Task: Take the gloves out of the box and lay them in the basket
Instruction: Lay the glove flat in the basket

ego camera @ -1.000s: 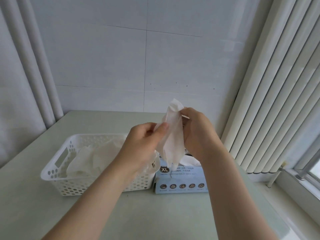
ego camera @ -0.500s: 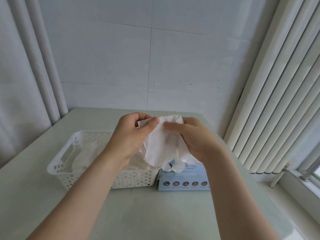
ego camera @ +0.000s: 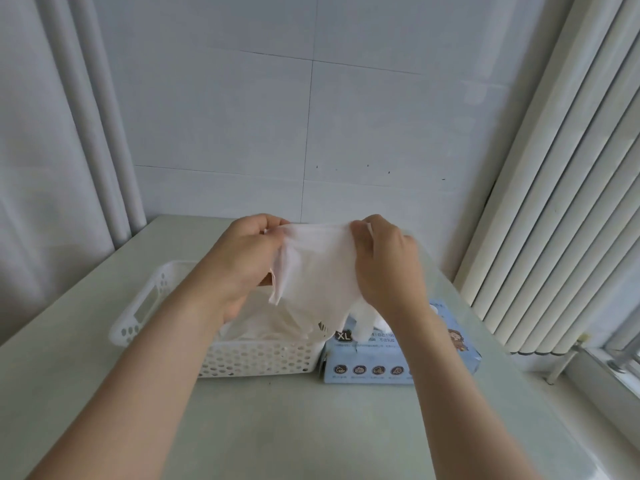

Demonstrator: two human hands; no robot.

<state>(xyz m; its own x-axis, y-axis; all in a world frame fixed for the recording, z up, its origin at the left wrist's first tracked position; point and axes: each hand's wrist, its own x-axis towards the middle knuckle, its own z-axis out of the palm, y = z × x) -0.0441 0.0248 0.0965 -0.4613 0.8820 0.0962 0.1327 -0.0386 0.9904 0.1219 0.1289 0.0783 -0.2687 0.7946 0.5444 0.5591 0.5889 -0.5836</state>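
The left hand (ego camera: 242, 261) and the right hand (ego camera: 388, 268) each pinch a top corner of a thin white disposable glove (ego camera: 318, 271), fingers curled onto its edge. They hold it spread out in the air between them. The cuff edge runs level from hand to hand. The glove's long axis runs top to bottom, cuff up, with its fingers hanging down and slightly right toward the box. Its left edge is folded over on itself beside the left palm.

The glove hangs above the gap where the basket meets the box, touching neither as far as can be seen. Under the left wrist stands a white perforated plastic basket (ego camera: 138, 306) with a slot handle in its end wall, and a crumpled heap of gloves (ego camera: 266, 323) lies inside it.

Just beside the basket on the right, touching or nearly so, lies the pale blue glove box (ego camera: 367, 370). Its top bears "XL" in white on a dark round badge, a cartoon figure toward the right, and small print too fine to read. A row of round icons lines its front face.

Both stand on a pale green table (ego camera: 311, 427). A white tiled wall (ego camera: 225, 116) is behind, and vertical blinds (ego camera: 554, 202) are to the right.
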